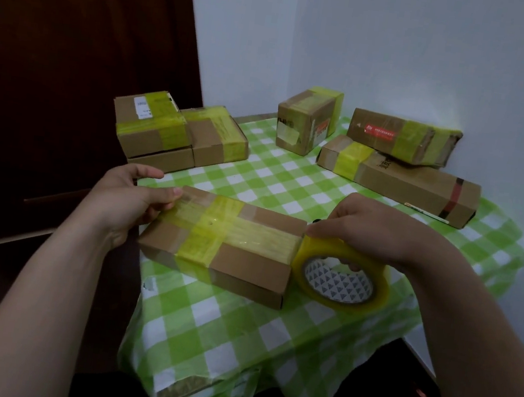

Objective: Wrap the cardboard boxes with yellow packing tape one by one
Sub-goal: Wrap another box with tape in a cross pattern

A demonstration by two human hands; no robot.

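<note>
Right hand (372, 233) grips the tape roll (340, 275), fingers curled thru the core. The roll sits tilted at the right end of the flat box (224, 243), w/ the strip running from it along the box top. Left hand (130, 201) holds the box's left end: thumb on top, fingers wrapped round the end. The box lies near the front-left corner of the bench (290, 175), on green check cloth. One yellow band goes across it & a lengthwise band crosses that.

Step in hand, prob.: taking the lengthwise band round the right end. To do it well:
- keep the strip taut & the roll close to the cardboard
- pull down square over the edge so the band doesn't wander
- left hand pins the box so it can't slide or lift
- rub out bubbles after

Writing:
- Roll core: grey triangle pattern, no brand legible.
- Back-left stack (153, 124): white label, text too small.
- Back-right upper box (402, 136): red strip w/ white characters, unreadable.
- Mid-back box (307, 121): dark print, partly under tape, can't read.
</note>
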